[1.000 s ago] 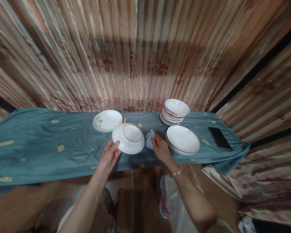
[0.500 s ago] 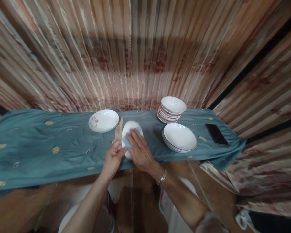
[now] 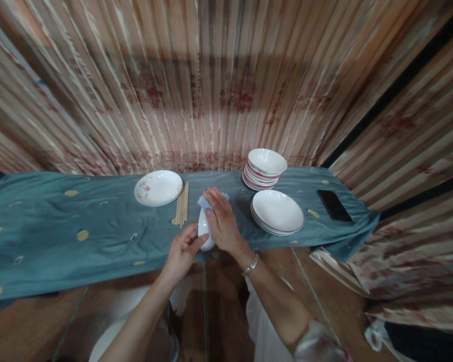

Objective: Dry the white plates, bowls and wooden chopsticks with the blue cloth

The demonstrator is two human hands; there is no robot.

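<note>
A glossy white dish (image 3: pixel 203 226) is held over the front part of the table, turned nearly edge-on; whether it is a plate or a bowl I cannot tell. My left hand (image 3: pixel 181 250) is closed on its near left edge, thumb on the front. On the dish's right side, my right hand (image 3: pixel 223 223) presses a light blue cloth (image 3: pixel 204 202), which bunches out past the fingers at the far rim. The right palm and fingers hide much of the dish. Just left of it, several wooden chopsticks (image 3: pixel 182 203) lie side by side on the tablecloth.
Floral white plates (image 3: pixel 159 188) sit left of the chopsticks. To the right stand stacked bowls with red bands (image 3: pixel 266 168) and stacked white plates (image 3: pixel 277 211). A black phone (image 3: pixel 334 206) lies farther right on the teal tablecloth (image 3: pixel 109 221). Curtains (image 3: pixel 196 90) hang behind.
The dish has turned from showing its broad face to nearly edge-on. My right hand and the cloth have shifted to its right side and far rim; the left hand keeps its hold.
</note>
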